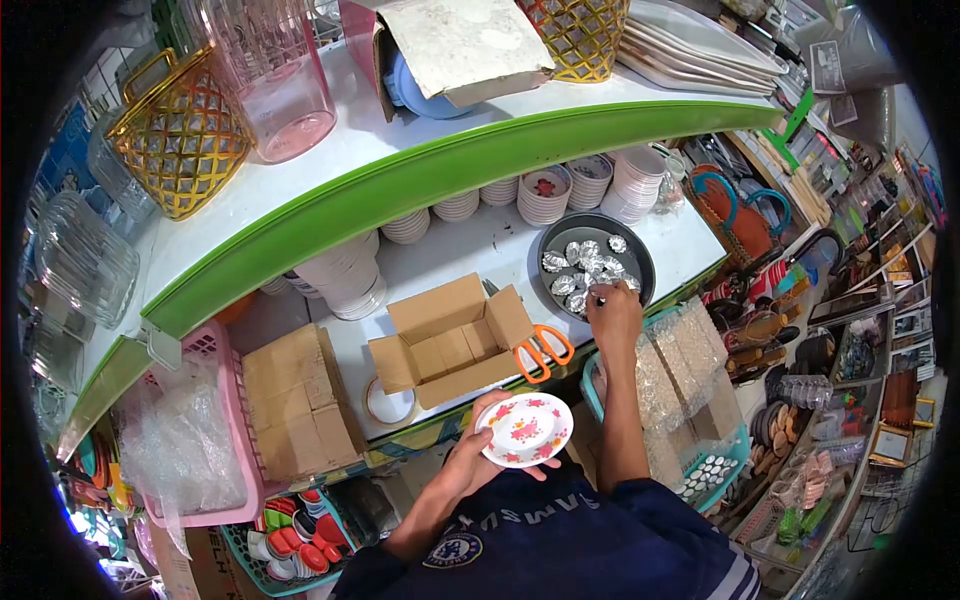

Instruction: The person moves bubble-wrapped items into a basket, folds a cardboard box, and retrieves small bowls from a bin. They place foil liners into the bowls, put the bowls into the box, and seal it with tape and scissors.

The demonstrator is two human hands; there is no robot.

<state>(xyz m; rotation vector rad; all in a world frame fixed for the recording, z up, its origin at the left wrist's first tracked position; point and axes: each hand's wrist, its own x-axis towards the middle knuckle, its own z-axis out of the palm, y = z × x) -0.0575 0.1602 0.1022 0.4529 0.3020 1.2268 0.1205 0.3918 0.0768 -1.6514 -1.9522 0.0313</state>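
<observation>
My left hand (468, 462) holds a small white oval plate (527, 430) with a pink and red pattern, thumb on its rim. At the dark round pan (552, 240), my right hand (613, 312) has its fingers pinched together over several small silver fluted molds (590, 258); what is between the fingertips is too small to make out. Left of the pan stands an open, seemingly empty cardboard box (452, 345). Orange-handled scissors (543, 353) lie against its right side, and a roll of tape (389, 402) is at its left.
Stacked bowls (544, 194) line the shelf's back under a green edge (400, 165). A pink basket (250, 440) with plastic wrap and a closed carton (298, 405) are at left. A teal basket (735, 455) with bubble-wrapped goods (680, 365) stands at right.
</observation>
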